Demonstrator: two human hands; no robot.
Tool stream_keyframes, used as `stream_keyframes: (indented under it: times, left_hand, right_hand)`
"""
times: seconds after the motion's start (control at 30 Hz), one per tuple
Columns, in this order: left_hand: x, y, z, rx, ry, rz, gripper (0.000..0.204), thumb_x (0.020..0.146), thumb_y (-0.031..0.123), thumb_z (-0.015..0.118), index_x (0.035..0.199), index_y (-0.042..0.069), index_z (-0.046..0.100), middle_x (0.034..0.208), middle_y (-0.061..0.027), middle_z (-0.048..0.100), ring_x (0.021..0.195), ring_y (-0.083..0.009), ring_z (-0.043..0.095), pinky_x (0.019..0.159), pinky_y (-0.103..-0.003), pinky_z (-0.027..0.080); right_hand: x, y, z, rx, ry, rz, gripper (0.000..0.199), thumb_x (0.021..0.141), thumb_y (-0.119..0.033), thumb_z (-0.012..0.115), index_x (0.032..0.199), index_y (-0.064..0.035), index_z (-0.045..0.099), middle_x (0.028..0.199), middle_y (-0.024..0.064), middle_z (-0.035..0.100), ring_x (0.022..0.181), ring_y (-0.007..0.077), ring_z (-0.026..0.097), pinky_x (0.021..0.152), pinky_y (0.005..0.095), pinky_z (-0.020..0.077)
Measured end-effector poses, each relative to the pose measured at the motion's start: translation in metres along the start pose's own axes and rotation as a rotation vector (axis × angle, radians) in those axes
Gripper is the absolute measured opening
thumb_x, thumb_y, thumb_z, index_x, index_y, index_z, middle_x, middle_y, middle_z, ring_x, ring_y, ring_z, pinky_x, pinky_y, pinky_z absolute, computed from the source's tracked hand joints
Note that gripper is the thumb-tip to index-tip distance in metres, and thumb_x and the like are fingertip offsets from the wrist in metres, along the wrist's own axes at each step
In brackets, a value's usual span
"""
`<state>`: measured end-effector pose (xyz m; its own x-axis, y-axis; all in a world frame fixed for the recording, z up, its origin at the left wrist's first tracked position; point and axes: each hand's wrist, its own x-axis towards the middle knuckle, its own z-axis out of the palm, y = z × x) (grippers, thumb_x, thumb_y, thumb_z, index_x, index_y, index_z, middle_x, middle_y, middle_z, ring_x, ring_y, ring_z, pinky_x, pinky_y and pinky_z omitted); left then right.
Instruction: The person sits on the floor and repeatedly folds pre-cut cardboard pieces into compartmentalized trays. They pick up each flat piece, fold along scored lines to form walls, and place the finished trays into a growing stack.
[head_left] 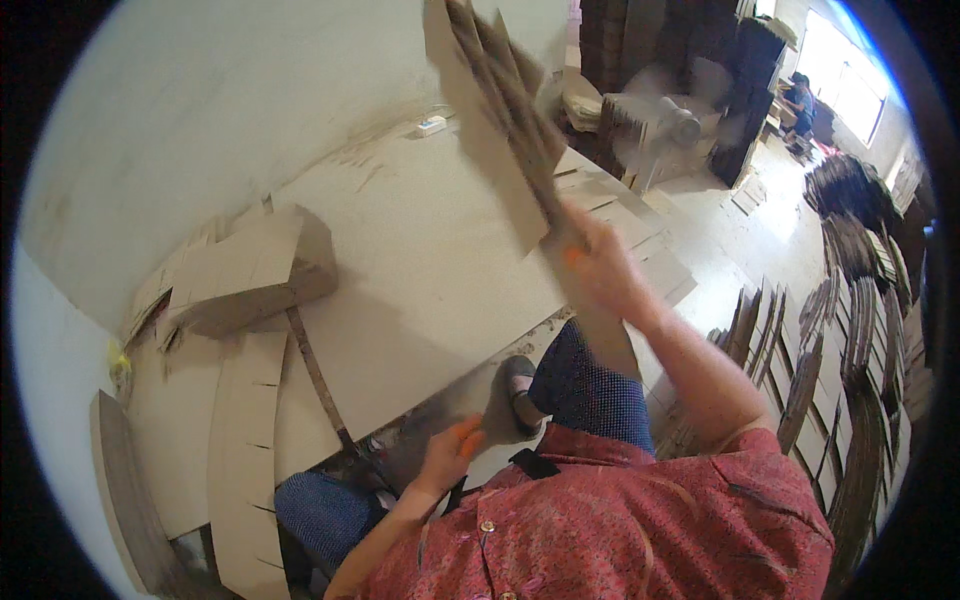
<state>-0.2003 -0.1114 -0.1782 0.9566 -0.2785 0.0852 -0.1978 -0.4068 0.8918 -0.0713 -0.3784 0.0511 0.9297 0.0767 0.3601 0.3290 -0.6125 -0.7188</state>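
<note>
My right hand is raised over the right side of the board-topped table, closed around the lower end of a bundle of cardboard strips. The bundle slants up and away to the left, its far end fanned and smeared by motion. My left hand hovers near my lap by the table's front edge, its fingers loosely bent and slightly apart. Nothing shows in it. Both hands have orange covers on some fingertips. Slotted cardboard strips lie on the left side of the table.
A thick stack of cardboard rests at the table's left. A small white box sits by the wall. Beyond the table stands a fan. Rows of stacked cardboard line the right side. Another person is far off near the window.
</note>
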Motion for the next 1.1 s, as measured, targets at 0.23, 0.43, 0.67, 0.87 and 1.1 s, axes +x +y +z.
stream_keyframes:
  times: [0.23,0.43,0.67,0.87,1.1]
  left_hand:
    - [0.012,0.006,-0.001,0.120,-0.070,0.106,0.031,0.088,0.022,0.066,0.115,0.007,0.064,0.095,-0.0168,0.066,0.078,-0.0332,0.064,0.066,-0.036,0.050]
    - [0.010,0.009,-0.014,0.114,0.015,0.069,0.029,0.087,0.018,0.066,0.113,0.006,0.065,0.095,-0.0161,0.067,0.077,-0.0305,0.065,0.066,-0.035,0.051]
    - [0.007,0.029,-0.069,0.230,0.330,0.130,0.027,0.082,0.006,0.067,0.109,0.002,0.066,0.096,-0.0171,0.068,0.085,-0.0280,0.067,0.076,-0.034,0.052]
    - [0.071,0.042,-0.198,0.719,0.735,0.203,0.045,0.084,0.008,0.067,0.127,0.000,0.054,0.133,-0.0185,0.051,0.125,-0.0323,0.047,0.103,-0.040,0.038]
    - [0.137,0.030,-0.283,1.266,0.643,0.094,0.045,0.085,0.013,0.064,0.127,0.003,0.053,0.132,-0.0141,0.053,0.126,-0.0344,0.042,0.104,-0.040,0.035]
  right_hand:
    - [0.086,0.117,-0.018,-0.761,0.145,-0.140,0.051,0.076,0.004,0.053,0.126,-0.0084,0.045,0.115,0.0216,0.054,0.106,0.0423,0.054,0.084,0.0491,0.0457]
    - [0.067,0.252,0.029,-1.033,-0.250,0.135,0.043,0.082,-0.002,0.053,0.124,-0.0097,0.049,0.122,0.0172,0.051,0.108,0.0397,0.053,0.090,0.0477,0.0455]
    - [0.076,0.299,0.022,-1.046,-0.230,0.045,0.033,0.087,-0.013,0.052,0.120,-0.0061,0.049,0.118,0.0195,0.055,0.108,0.0339,0.057,0.089,0.0489,0.0459]
    - [0.062,0.280,0.034,-1.134,-0.133,0.263,0.040,0.085,-0.011,0.055,0.124,-0.0039,0.048,0.113,0.0190,0.058,0.100,0.0359,0.062,0.085,0.0441,0.0497]
    - [0.069,0.199,0.023,-1.111,-0.412,0.181,0.092,0.070,-0.025,0.075,0.144,-0.0028,0.025,0.147,0.0216,0.032,0.127,0.0441,0.042,0.100,0.0511,0.0403]
